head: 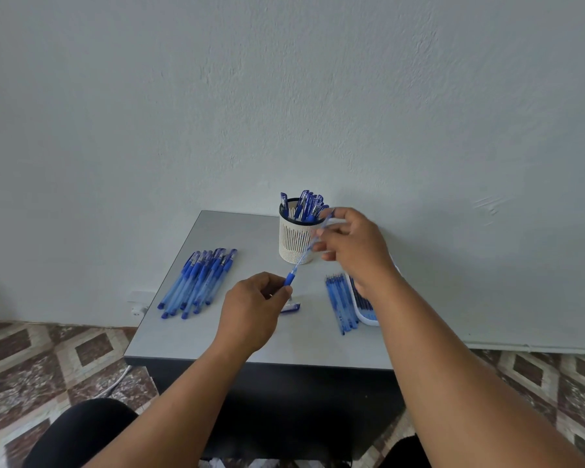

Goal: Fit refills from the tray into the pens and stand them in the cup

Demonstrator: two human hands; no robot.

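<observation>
A blue pen [299, 261] is held slanted in the air between both hands, in front of the cup. My left hand [252, 307] pinches its blue grip end, low and to the left. My right hand [352, 244] grips the clear barrel's upper end beside the cup. The white slotted cup [293, 243] with a dark rim stands at the table's back and holds several blue pens. A pen cap [291, 307] lies on the table just right of my left hand. The white tray [365, 314] with dark refills sits at the right, mostly hidden by my right forearm.
A bundle of several blue pens [196, 282] lies on the left of the grey table [217, 336]. Several blue refills [340, 302] lie loose beside the tray. The wall stands right behind the cup. A patterned tile floor and my knees show below the table's front edge.
</observation>
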